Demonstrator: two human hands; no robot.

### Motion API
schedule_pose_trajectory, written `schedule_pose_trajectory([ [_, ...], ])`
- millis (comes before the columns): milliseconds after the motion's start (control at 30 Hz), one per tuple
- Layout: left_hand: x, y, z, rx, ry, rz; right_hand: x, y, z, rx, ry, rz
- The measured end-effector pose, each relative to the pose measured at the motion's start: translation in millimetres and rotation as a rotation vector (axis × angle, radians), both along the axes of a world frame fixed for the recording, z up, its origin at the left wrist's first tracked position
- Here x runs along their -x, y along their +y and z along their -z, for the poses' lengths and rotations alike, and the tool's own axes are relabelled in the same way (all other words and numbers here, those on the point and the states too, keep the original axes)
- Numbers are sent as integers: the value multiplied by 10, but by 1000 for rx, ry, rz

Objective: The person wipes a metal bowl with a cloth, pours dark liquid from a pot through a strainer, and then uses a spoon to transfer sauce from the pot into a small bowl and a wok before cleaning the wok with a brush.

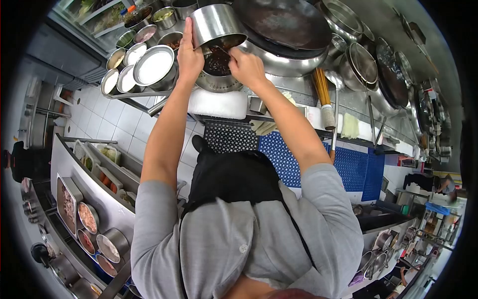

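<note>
My left hand (190, 59) grips a steel pot (215, 24) by its side, fingers stretched up along the wall. The pot is tipped, mouth downward, over a lower steel container (219, 84) holding dark brown sauce (217, 65). My right hand (246, 67) is closed beside the tipped pot's mouth. A thin dark shape shows at its fingers, but I cannot make out what it is. A white towel (217, 103) lies folded on the counter edge below the container. Left of my left hand stands a wide steel pot of white contents (154, 66).
A black wok (283, 22) sits on the stove to the right. A bamboo brush (323, 99) and a ladle (334, 79) lie at the counter edge. Several seasoning tins stand at upper left. Trays of raw food (69, 207) line the lower left counter. Blue mats (351, 167) cover the floor.
</note>
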State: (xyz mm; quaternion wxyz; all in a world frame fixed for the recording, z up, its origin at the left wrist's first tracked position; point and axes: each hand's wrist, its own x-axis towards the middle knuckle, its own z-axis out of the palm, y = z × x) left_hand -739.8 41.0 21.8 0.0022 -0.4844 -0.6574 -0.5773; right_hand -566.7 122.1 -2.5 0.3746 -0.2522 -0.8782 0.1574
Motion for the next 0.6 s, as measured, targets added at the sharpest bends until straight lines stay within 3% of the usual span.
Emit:
schedule_pose_trajectory([
  [200,101,-42,105,-29,-52,-37,-195,-29,44,100,-25,38],
  [367,70,61,105,-134,154,-91,-244,-82,181,137,-72,35],
  [467,89,-16,117,-70,-13,-75,-322,-155,121,185,-83,40],
  [533,65,-17,148,-48,-53,-92,-251,-81,88,182,20,53],
  [600,60,18,134,-75,-50,-108,-263,-85,117,179,-41,47],
])
